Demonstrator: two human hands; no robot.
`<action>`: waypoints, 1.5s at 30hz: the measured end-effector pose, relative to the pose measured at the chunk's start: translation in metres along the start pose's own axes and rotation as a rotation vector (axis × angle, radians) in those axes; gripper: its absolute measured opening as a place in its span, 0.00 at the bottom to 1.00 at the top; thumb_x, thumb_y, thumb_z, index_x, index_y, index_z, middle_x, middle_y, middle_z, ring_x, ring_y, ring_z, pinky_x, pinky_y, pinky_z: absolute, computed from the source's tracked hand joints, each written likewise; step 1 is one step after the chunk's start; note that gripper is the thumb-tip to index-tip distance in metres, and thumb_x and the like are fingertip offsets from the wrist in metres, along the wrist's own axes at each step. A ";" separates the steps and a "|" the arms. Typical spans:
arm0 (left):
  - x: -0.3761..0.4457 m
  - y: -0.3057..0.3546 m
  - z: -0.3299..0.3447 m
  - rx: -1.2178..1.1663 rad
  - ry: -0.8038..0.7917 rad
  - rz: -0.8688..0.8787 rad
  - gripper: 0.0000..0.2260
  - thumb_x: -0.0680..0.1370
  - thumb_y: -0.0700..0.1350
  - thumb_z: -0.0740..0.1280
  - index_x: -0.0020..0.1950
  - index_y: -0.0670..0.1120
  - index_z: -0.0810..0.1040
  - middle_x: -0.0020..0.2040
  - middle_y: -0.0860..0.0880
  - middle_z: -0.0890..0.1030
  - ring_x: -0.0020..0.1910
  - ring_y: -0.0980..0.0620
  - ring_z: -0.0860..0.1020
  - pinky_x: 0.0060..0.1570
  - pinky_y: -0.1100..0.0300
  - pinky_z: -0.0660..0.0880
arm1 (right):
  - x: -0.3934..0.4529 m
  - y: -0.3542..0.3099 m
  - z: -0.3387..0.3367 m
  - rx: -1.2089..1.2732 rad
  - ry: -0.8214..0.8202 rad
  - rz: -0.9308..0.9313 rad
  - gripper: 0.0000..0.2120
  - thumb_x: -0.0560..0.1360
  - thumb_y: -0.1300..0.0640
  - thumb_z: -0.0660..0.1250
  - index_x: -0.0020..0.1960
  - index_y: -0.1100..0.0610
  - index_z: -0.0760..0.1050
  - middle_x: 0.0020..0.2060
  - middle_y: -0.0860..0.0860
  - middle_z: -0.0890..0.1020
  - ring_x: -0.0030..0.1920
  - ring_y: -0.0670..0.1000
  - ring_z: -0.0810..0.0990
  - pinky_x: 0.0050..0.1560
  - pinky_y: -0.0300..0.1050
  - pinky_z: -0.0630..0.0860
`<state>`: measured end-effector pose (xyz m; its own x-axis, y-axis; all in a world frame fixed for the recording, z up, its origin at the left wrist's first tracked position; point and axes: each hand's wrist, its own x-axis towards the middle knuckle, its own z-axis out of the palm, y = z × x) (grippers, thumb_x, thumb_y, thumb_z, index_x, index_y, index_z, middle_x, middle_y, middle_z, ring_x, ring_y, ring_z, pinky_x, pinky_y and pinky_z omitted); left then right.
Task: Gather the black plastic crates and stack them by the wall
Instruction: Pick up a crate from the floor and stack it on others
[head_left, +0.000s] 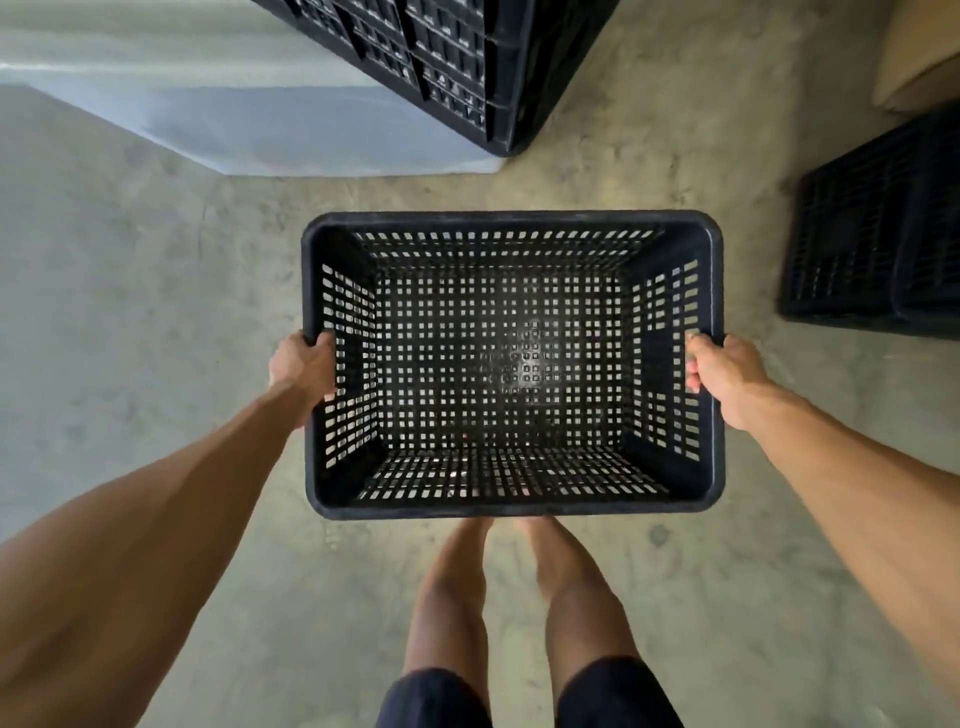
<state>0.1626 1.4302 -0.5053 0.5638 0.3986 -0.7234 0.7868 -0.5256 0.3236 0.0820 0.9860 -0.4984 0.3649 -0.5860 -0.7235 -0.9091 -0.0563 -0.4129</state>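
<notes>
While the fingers (693, 370) of the right hand (727, 379) curl over the right rim of the black crate (511, 364), the left hand (304, 371) closes the same way on the left rim, thumb on top, fingers wrapped under the lip. Both grips full, nothing else held. Crate empty, open side up, carried level above the concrete floor (130, 338), over bare legs; feet hidden beneath it.

Ahead, toward the far edge of the floor: a stack of crates (457, 67) standing against the pale wall (218, 114). At the right edge of the floor, another dark crate (878, 244) lies low, well apart from the carried one.

Judgement: the carry step, crate headed for the stack. Risks:
- Crate blocks sight of the feet; a trip on the right-hand crate is possible if the path drifts that way.
- Set down skewed, it may not seat properly and could tip the stack.
- Fingers under the lip could be pinched on lowering.
</notes>
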 end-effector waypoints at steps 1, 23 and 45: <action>-0.019 0.002 -0.011 0.012 -0.004 0.016 0.17 0.82 0.51 0.58 0.62 0.41 0.74 0.38 0.48 0.76 0.32 0.50 0.76 0.34 0.56 0.77 | -0.016 -0.001 -0.012 0.004 0.004 -0.003 0.08 0.80 0.52 0.62 0.48 0.57 0.72 0.34 0.51 0.74 0.29 0.50 0.71 0.29 0.42 0.70; -0.323 0.127 -0.090 0.183 -0.066 0.466 0.19 0.82 0.47 0.58 0.59 0.32 0.75 0.43 0.37 0.80 0.34 0.43 0.76 0.42 0.48 0.78 | -0.270 0.030 -0.295 0.166 0.298 -0.201 0.08 0.79 0.59 0.62 0.42 0.61 0.72 0.28 0.55 0.75 0.24 0.53 0.71 0.25 0.46 0.69; -0.676 0.334 0.020 0.261 0.074 1.018 0.17 0.78 0.41 0.60 0.33 0.33 0.75 0.18 0.41 0.73 0.21 0.44 0.73 0.27 0.59 0.71 | -0.359 0.093 -0.672 0.057 0.828 -0.399 0.12 0.75 0.60 0.61 0.34 0.59 0.66 0.38 0.60 0.75 0.39 0.57 0.73 0.37 0.43 0.65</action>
<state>0.0392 0.9702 0.0798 0.9489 -0.2816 -0.1421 -0.1403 -0.7803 0.6095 -0.2686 0.6480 0.0944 0.3688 -0.9245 0.0968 -0.7275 -0.3519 -0.5890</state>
